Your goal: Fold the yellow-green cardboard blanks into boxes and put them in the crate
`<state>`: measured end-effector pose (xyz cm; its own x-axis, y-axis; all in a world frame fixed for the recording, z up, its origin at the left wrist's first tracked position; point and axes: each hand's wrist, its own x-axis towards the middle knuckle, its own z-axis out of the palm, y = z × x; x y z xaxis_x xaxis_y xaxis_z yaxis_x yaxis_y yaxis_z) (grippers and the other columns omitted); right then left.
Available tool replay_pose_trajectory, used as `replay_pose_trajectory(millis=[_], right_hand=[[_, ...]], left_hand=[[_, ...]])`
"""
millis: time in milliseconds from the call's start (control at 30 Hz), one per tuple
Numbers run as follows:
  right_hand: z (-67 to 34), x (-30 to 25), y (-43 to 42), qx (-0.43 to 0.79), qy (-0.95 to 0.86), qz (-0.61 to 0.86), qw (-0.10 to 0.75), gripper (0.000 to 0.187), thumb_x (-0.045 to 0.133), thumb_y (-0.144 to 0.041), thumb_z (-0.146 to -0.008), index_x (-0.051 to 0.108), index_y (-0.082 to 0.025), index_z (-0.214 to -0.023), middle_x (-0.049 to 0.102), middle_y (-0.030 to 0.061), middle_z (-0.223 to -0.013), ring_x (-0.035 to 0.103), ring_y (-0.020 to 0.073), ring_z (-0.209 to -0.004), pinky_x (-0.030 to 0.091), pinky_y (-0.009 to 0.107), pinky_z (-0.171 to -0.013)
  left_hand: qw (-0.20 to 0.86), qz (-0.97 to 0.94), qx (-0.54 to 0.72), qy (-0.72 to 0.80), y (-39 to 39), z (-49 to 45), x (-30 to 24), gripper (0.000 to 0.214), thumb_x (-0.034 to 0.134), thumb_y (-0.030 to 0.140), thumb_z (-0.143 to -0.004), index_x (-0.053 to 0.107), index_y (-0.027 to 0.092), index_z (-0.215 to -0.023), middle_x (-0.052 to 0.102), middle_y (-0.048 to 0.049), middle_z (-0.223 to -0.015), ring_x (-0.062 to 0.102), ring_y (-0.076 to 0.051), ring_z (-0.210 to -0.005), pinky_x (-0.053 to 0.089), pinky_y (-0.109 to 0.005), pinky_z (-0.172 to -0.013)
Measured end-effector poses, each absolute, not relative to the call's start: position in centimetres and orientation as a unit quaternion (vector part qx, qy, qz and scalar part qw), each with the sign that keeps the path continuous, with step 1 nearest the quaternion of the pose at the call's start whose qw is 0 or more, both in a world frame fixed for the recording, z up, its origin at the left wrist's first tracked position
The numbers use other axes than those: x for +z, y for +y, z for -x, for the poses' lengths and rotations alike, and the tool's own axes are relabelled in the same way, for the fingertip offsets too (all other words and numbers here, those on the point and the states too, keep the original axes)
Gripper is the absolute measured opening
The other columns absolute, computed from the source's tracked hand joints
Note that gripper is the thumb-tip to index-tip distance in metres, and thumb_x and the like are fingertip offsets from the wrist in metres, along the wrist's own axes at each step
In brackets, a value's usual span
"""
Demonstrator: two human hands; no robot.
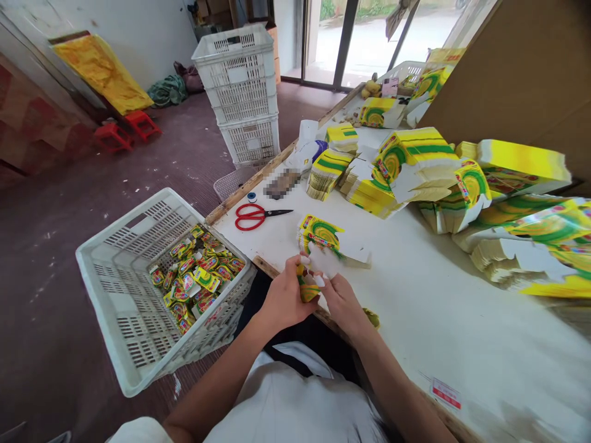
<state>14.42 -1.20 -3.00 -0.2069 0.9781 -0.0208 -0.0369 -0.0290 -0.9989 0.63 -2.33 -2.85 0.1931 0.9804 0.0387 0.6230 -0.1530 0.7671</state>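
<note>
The white surface (438, 320) spreads ahead and to the right of the grip. The basket (106, 289) of folded boxes (198, 277) sits on the floor to its left, nearer the left hand (284, 298). Just beyond the grip lies a stack of flat cartons (323, 237), its long side running left to right. Both hands clench one small yellow carton (307, 290) at the surface's near edge, the right hand (341, 301) on its right side.

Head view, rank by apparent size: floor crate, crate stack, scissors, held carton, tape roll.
1. Floor crate, though it is nearest the camera, so its real rank is unsure.
2. Crate stack
3. Scissors
4. Held carton, partly hidden
5. Tape roll
</note>
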Motion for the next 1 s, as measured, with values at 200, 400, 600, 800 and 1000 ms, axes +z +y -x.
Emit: replay_pose_trajectory(millis=[200, 400, 600, 800, 1000], right_hand=[[-15.0, -3.6, -1.5, 0.411, -0.730, 0.386, 0.387, 0.057, 0.049, -0.010, -0.082, 0.053, -0.030, -0.136, 0.047, 0.0031, -0.147, 0.045, 0.0223, -0.135, 0.042, 0.041, -0.108], [-15.0, -5.3, -1.0, 0.384, -0.661, 0.434, 0.477, 0.052, 0.045, -0.006, -0.081, 0.065, -0.030, -0.122, 0.063, 0.0044, -0.132, 0.059, 0.0213, -0.121, 0.046, 0.042, -0.105], [-15.6, -4.9, -0.9, 0.360, -0.749, 0.405, 0.381, 0.057, 0.044, -0.008, -0.084, 0.050, -0.026, -0.138, 0.040, 0.0082, -0.152, 0.041, 0.0236, -0.138, 0.045, 0.042, -0.106], [-17.5, -4.4, -0.1, 0.342, -0.795, 0.378, 0.329, 0.042, 0.047, -0.005, -0.081, 0.070, -0.026, -0.108, 0.054, 0.0092, -0.139, 0.056, 0.0258, -0.125, 0.049, 0.044, -0.099], [-17.8, -4.4, 0.0, 0.336, -0.793, 0.380, 0.338, 0.034, 0.055, -0.009, -0.078, 0.073, -0.023, -0.102, 0.059, 0.0130, -0.134, 0.060, 0.0294, -0.119, 0.050, 0.048, -0.098]], left_hand=[[0.303, -0.726, 0.264, 0.558, -2.0, -0.8, -4.3, 0.053, 0.066, 0.019, -0.065, 0.046, 0.022, -0.114, 0.051, -0.0130, -0.120, 0.059, -0.029, -0.104, 0.050, -0.043, -0.084], [0.246, -0.684, 0.303, 0.616, -2.4, -0.7, -3.0, 0.060, 0.068, 0.016, -0.064, 0.042, 0.018, -0.118, 0.052, -0.0122, -0.117, 0.055, -0.029, -0.109, 0.047, -0.048, -0.093], [0.232, -0.698, 0.254, 0.629, -2.0, 0.5, -1.6, 0.051, 0.074, 0.022, -0.062, 0.054, 0.017, -0.108, 0.062, -0.0076, -0.104, 0.061, -0.026, -0.099, 0.050, -0.041, -0.087], [0.249, -0.722, 0.206, 0.611, -1.6, 1.0, -1.6, 0.053, 0.076, 0.031, -0.061, 0.059, 0.015, -0.108, 0.064, -0.0075, -0.099, 0.064, -0.025, -0.091, 0.051, -0.039, -0.083], [0.254, -0.731, 0.187, 0.605, -1.1, 0.8, -1.1, 0.053, 0.076, 0.031, -0.061, 0.061, 0.014, -0.109, 0.065, -0.0079, -0.099, 0.064, -0.025, -0.089, 0.050, -0.038, -0.080]])
